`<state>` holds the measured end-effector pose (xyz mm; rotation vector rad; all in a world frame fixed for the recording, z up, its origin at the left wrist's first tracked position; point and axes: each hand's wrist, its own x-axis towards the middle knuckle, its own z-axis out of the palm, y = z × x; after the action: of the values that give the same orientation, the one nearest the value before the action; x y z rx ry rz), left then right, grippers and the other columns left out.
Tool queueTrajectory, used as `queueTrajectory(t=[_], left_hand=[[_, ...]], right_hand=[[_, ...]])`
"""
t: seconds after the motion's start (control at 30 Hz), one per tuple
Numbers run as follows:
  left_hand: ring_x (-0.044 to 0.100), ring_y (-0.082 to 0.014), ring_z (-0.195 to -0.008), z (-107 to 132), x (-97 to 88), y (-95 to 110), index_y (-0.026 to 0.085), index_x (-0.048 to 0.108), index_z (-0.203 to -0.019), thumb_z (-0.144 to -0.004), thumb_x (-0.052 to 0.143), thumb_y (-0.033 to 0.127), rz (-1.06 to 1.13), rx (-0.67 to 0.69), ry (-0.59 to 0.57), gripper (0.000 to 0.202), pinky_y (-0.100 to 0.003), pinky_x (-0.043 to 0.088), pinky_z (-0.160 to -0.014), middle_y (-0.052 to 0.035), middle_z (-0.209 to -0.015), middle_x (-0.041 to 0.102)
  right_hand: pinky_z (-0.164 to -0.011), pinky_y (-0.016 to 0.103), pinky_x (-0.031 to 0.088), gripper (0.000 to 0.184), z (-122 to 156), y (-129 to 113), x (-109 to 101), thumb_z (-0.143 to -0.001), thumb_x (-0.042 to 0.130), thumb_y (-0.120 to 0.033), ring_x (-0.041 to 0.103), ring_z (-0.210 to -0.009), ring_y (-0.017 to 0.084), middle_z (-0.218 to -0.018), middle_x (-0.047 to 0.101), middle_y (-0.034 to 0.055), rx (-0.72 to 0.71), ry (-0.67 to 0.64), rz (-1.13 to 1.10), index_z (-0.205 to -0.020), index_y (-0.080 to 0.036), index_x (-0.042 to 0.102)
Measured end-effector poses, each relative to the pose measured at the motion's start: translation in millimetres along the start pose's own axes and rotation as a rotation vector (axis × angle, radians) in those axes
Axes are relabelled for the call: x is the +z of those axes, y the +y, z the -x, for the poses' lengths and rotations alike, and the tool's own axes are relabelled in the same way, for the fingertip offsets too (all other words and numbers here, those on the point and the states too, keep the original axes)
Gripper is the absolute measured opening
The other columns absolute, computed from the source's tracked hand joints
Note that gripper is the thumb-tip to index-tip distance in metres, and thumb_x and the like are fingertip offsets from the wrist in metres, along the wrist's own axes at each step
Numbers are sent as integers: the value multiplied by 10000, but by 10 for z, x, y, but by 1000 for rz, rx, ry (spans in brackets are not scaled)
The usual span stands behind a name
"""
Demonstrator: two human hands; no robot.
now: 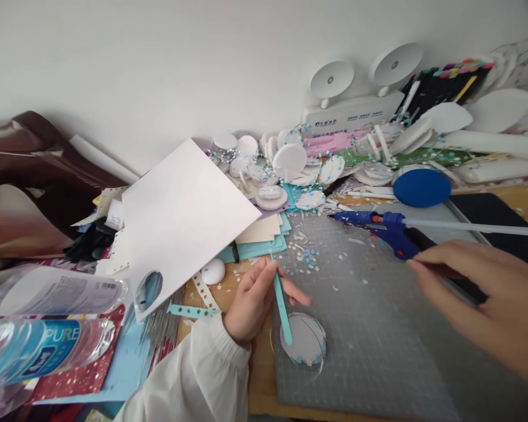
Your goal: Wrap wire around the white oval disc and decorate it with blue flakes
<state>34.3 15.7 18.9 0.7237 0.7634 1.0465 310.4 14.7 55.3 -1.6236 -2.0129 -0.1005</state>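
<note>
My left hand [255, 299] pinches a thin light-blue strip [282, 305] and holds its lower end over a white paper disc [305, 340] that lies on the grey cutting mat [378, 328]. My right hand [484, 293] is at the right, fingers curled around the dark handle of a blue glue gun [387, 228]. The gun's nozzle points left, above the mat. A clear glue stick [475, 227] sticks out of its back toward the right.
A large white sheet [180, 217] with a round hole lies tilted at the left. Several white discs [286, 164] are piled at the back, beside a blue disc [421, 187]. Plastic bottles [39, 340] lie at far left. Confetti [305, 258] is scattered on the mat.
</note>
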Motion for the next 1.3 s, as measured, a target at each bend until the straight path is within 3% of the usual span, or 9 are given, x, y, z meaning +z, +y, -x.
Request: queueTrajectory(t=[0.1, 0.23, 0.4, 0.57, 0.73, 0.87, 0.97, 1.13, 1.3], left_hand=[[649, -159, -617, 10, 16, 35, 163, 554, -833, -858, 659, 478, 74, -14, 62, 333, -276, 502, -666, -93, -748, 784], [649, -159, -725, 8, 20, 63, 146, 640, -805, -806, 730, 409, 178, -1, 151, 278, -276, 496, -746, -38, -759, 749], [570, -110, -707, 7, 48, 42, 123, 681, -757, -749, 795, 367, 183, 16, 236, 269, -221, 450, -718, 9, -707, 634], [545, -113, -697, 18, 70, 9, 138, 661, -767, -717, 800, 463, 84, 28, 192, 357, -239, 436, -721, 26, -690, 599], [579, -154, -714, 28, 40, 35, 166, 595, -750, -892, 580, 532, -379, 120, 103, 393, -286, 439, -748, -3, -694, 648], [565, -152, -704, 8, -58, 102, 155, 630, -774, -993, 434, 373, -932, 249, -42, 365, -271, 418, -683, -51, -768, 679], [547, -152, -698, -26, -160, 172, 153, 640, -816, -958, 501, 271, -1244, 369, -229, 232, -260, 401, -652, -42, -736, 638], [583, -162, -779, -75, -259, 308, 163, 653, -917, -916, 602, 272, -1334, 353, -454, 120, -267, 432, -732, -46, -817, 686], [582, -184, -826, -103, -257, 302, 174, 673, -898, -766, 767, 449, -1350, 317, -594, 320, -305, 409, -791, -43, -868, 692]], right_hand=[[-810, 371, 523, 84, -90, -357, -33, -915, 513, -288, 664, -839, 207, -883, 689, 21, -386, 46, -138, -956, -290, 586], [-852, 355, 534, 268, -271, -729, 176, -954, 435, -168, 657, -1007, 191, -1059, 727, 38, -846, 10, -150, -1088, -261, 648], [-828, 339, 554, 266, -361, -906, 493, -970, 426, -128, 664, -959, 180, -1012, 743, 62, -1041, 151, -151, -964, -154, 690], [-836, 334, 578, 239, -358, -896, 551, -939, 461, -91, 682, -894, 177, -921, 747, 71, -1140, 248, -215, -822, -160, 658], [-824, 357, 608, 156, -363, -655, 519, -896, 503, -65, 699, -973, 215, -987, 753, 124, -966, 261, -305, -900, -169, 620], [-783, 382, 611, 271, -249, -436, 558, -839, 589, -45, 725, -902, 217, -1008, 755, 92, -574, 225, -489, -1038, -228, 571], [-784, 404, 592, 277, -108, -360, 584, -807, 640, -63, 731, -820, 225, -923, 749, 69, -285, 256, -709, -992, -245, 544], [-701, 346, 587, 199, 4, -385, 575, -827, 636, -119, 708, -785, 204, -863, 692, 46, -57, 155, -908, -905, -251, 509], [-649, 292, 578, 116, 9, -446, 567, -866, 610, -168, 669, -789, 178, -867, 620, 40, 69, 95, -993, -904, -257, 547]])
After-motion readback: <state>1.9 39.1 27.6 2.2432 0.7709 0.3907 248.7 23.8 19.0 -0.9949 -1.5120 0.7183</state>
